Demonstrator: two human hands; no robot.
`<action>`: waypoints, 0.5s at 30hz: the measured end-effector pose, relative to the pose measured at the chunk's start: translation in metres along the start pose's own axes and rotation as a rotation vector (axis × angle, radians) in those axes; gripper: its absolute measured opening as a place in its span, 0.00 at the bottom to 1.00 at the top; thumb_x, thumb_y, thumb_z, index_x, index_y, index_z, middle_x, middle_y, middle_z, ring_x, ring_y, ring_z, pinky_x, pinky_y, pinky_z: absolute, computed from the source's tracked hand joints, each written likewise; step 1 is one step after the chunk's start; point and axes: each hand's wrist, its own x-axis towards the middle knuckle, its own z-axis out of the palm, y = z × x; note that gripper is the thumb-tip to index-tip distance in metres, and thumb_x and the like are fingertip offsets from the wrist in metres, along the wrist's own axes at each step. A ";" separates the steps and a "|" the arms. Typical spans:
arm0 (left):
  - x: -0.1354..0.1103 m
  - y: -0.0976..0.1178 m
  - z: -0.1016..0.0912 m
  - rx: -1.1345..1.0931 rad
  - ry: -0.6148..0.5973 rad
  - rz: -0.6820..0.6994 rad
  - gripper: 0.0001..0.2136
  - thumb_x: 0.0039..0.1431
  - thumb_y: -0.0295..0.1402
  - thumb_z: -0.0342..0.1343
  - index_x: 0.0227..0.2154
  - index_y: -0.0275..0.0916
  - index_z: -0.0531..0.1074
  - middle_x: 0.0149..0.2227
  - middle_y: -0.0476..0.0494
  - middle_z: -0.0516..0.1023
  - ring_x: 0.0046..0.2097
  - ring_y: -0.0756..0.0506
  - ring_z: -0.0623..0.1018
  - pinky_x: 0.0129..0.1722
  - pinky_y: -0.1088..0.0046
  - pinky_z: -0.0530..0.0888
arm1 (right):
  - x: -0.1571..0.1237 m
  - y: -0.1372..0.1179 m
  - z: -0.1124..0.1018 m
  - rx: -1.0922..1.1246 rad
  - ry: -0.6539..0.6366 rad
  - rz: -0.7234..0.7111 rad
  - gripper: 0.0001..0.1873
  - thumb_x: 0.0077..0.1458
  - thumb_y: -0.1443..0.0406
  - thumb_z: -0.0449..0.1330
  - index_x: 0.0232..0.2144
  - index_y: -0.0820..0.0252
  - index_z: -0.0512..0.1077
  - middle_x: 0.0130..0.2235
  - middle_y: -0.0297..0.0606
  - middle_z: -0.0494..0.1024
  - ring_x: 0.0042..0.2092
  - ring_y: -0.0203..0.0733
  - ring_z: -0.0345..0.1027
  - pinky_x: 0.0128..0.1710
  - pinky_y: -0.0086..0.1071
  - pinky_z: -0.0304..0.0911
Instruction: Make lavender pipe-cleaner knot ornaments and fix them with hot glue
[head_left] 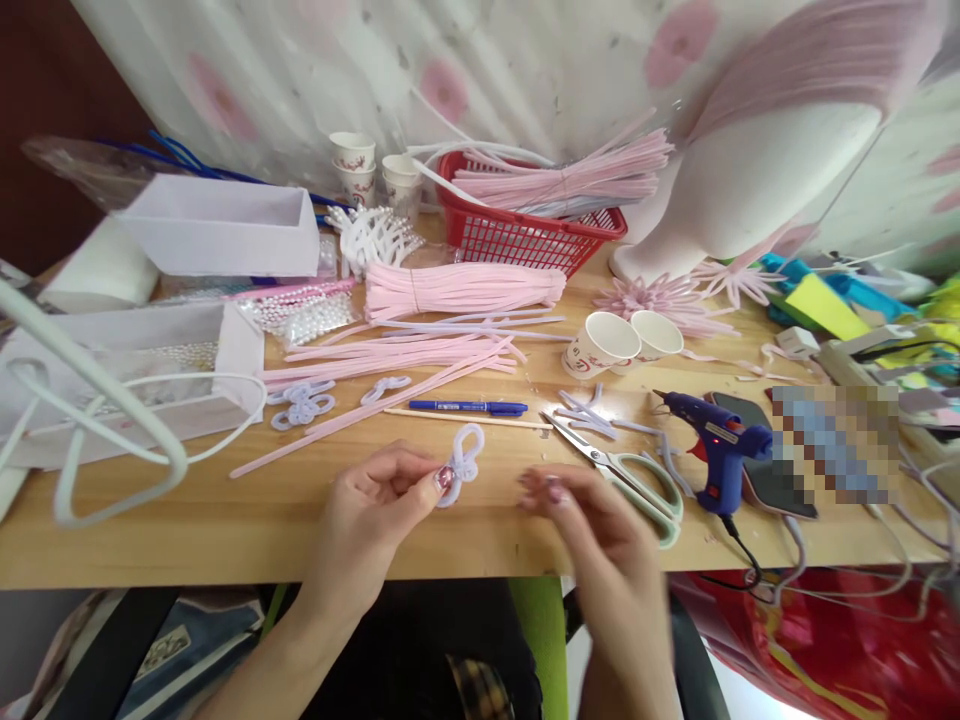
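Observation:
My left hand (pixel 382 510) pinches a pale lavender pipe cleaner (pixel 466 455) bent into small loops, held just above the front of the table. To its right, my right hand (pixel 589 520) has its fingers curled together with the thumb against them. Whatever they may hold is hidden, and the fingertips are a little blurred. Scissors (pixel 619 475) with pale green handles lie open beside the right hand. Behind the loops are a blue pen (pixel 469 408) and a thin wooden stick (pixel 487 420). More looped lavender pieces (pixel 304 403) rest at the left.
A blue glue gun (pixel 716 450) stands at the right near a phone (pixel 787 470). Paper cups (pixel 600 345), pink pipe cleaner bundles (pixel 465 290) and a red basket (pixel 525 235) are farther back. White boxes (pixel 244 345) and a looped white cable (pixel 176 470) occupy the left.

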 end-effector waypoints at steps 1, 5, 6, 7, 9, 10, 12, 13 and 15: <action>0.001 0.000 0.000 -0.010 -0.003 -0.006 0.03 0.45 0.29 0.70 0.21 0.38 0.82 0.27 0.48 0.80 0.29 0.49 0.78 0.31 0.75 0.76 | -0.003 -0.001 -0.012 -0.087 0.243 -0.055 0.11 0.55 0.56 0.70 0.34 0.55 0.78 0.32 0.37 0.82 0.32 0.43 0.75 0.34 0.35 0.72; 0.003 0.002 0.000 -0.048 -0.023 -0.030 0.04 0.47 0.30 0.69 0.21 0.39 0.82 0.26 0.49 0.78 0.29 0.50 0.76 0.31 0.76 0.75 | -0.002 0.004 -0.064 -0.323 0.934 -0.300 0.20 0.52 0.54 0.71 0.26 0.50 0.62 0.26 0.31 0.67 0.27 0.43 0.64 0.29 0.39 0.66; 0.004 0.003 0.000 -0.057 -0.023 -0.045 0.04 0.48 0.30 0.69 0.21 0.40 0.82 0.25 0.50 0.78 0.29 0.50 0.76 0.31 0.77 0.74 | 0.003 0.007 -0.077 -0.396 0.995 -0.286 0.24 0.48 0.54 0.72 0.28 0.49 0.58 0.27 0.29 0.63 0.27 0.42 0.60 0.32 0.42 0.67; 0.005 0.003 0.000 -0.065 -0.025 -0.061 0.04 0.49 0.30 0.68 0.21 0.40 0.82 0.25 0.50 0.77 0.29 0.50 0.76 0.32 0.77 0.74 | 0.009 0.011 -0.090 -0.463 1.023 -0.245 0.28 0.43 0.55 0.75 0.31 0.48 0.57 0.31 0.30 0.63 0.28 0.43 0.60 0.37 0.46 0.68; 0.008 0.004 0.000 -0.068 -0.064 -0.087 0.04 0.48 0.30 0.69 0.21 0.39 0.82 0.24 0.49 0.77 0.29 0.50 0.75 0.31 0.77 0.74 | 0.025 0.018 -0.114 -0.631 0.999 -0.111 0.33 0.36 0.52 0.75 0.38 0.54 0.62 0.39 0.42 0.67 0.38 0.54 0.67 0.46 0.55 0.66; 0.009 0.004 0.000 -0.066 -0.096 -0.097 0.04 0.47 0.30 0.69 0.20 0.39 0.82 0.24 0.49 0.77 0.28 0.50 0.75 0.30 0.76 0.74 | 0.034 0.021 -0.125 -0.712 0.951 -0.022 0.35 0.35 0.50 0.74 0.40 0.57 0.65 0.41 0.48 0.69 0.44 0.62 0.68 0.50 0.59 0.64; 0.010 0.004 -0.001 -0.065 -0.139 -0.108 0.04 0.45 0.30 0.70 0.20 0.38 0.82 0.24 0.48 0.78 0.28 0.49 0.75 0.30 0.76 0.75 | 0.051 0.025 -0.142 -0.935 0.776 0.062 0.33 0.41 0.44 0.68 0.41 0.60 0.71 0.45 0.54 0.72 0.55 0.71 0.63 0.59 0.63 0.52; 0.009 0.004 0.000 -0.068 -0.135 -0.113 0.04 0.45 0.30 0.70 0.20 0.38 0.82 0.24 0.48 0.78 0.28 0.49 0.75 0.30 0.76 0.75 | 0.059 0.026 -0.148 -1.011 0.755 0.058 0.31 0.43 0.43 0.66 0.40 0.60 0.73 0.44 0.54 0.74 0.57 0.72 0.61 0.61 0.64 0.48; 0.008 0.004 0.000 -0.075 -0.088 -0.120 0.04 0.45 0.30 0.70 0.20 0.38 0.82 0.25 0.48 0.78 0.29 0.49 0.75 0.30 0.77 0.75 | 0.072 0.027 -0.157 -1.049 0.639 0.009 0.28 0.47 0.42 0.62 0.37 0.61 0.74 0.39 0.52 0.75 0.52 0.69 0.65 0.56 0.63 0.54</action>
